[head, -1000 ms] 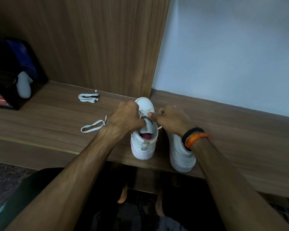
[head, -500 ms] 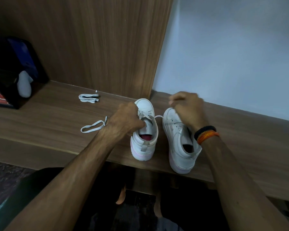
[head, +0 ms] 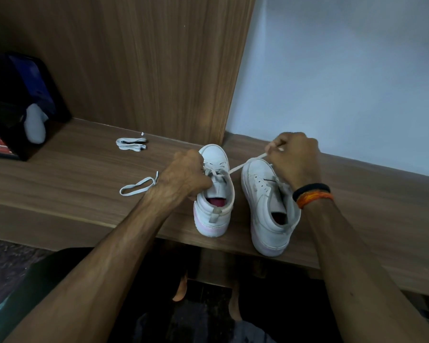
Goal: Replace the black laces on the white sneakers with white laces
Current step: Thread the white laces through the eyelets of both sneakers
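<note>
Two white sneakers stand side by side near the front edge of the wooden tabletop [head: 60,174], toes pointing to 12 o'clock. The left sneaker [head: 214,194] is the one being laced. The left hand [head: 186,175] is curled around its throat at the 9 o'clock side, gripping the upper and, it seems, the lace's other end, which trails out as a loop [head: 136,186] past the wrist. The right hand [head: 295,159] is clenched on the free end of the white lace [head: 245,164], pulling it taut towards 2 o'clock, over the toe of the right sneaker [head: 268,206].

The step looks like drawing the lace through an eyelet and taking out the slack. To do it well, the holding hand should pin the shoe so that it does not slide or tip towards the pull. The pull is best kept low and in line with the eyelet, steady and not jerked, with the flat lace untwisted as it runs. It should stop once both ends look even, or the far end may be dragged short.

The right sneaker shows bare eyelets, so it probably waits its turn. At 10 o'clock, well apart, lies a folded lace bundle [head: 131,144], likely the spare; its colour is hard to judge. A dark box [head: 22,95] sits at the far 9 o'clock edge.
</note>
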